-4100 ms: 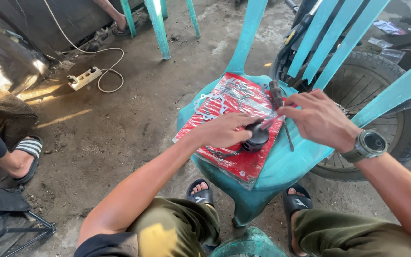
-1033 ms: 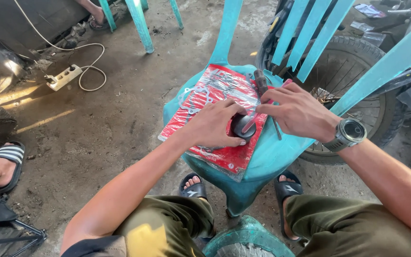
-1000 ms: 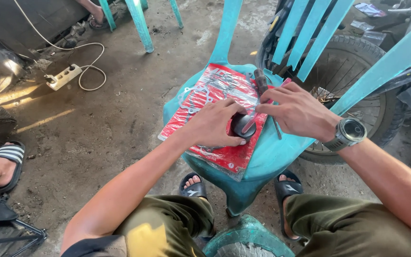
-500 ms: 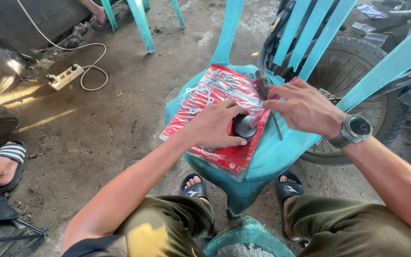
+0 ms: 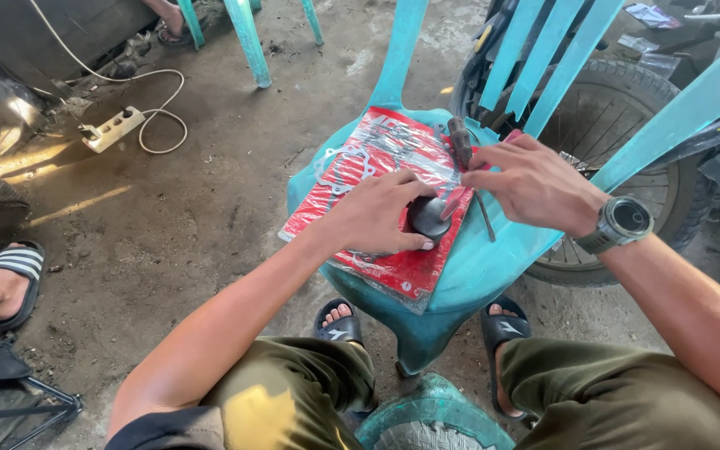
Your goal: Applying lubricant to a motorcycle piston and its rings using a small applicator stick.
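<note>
A white power strip (image 5: 111,129) with a looping white cable (image 5: 147,92) lies on the stained concrete floor (image 5: 210,217), well to the left of the grips. Beyond it stand turquoise chair legs (image 5: 247,37). A spoked motorcycle wheel (image 5: 618,125) rises just behind the right grip. Far left rests another person's foot in a striped sandal (image 5: 12,275), beside what may be a folded black metal stand (image 5: 6,392).

Bare forearms; a dark round watch (image 5: 629,220) on the right wrist; olive trousers (image 5: 627,400); black sandals (image 5: 339,327).
</note>
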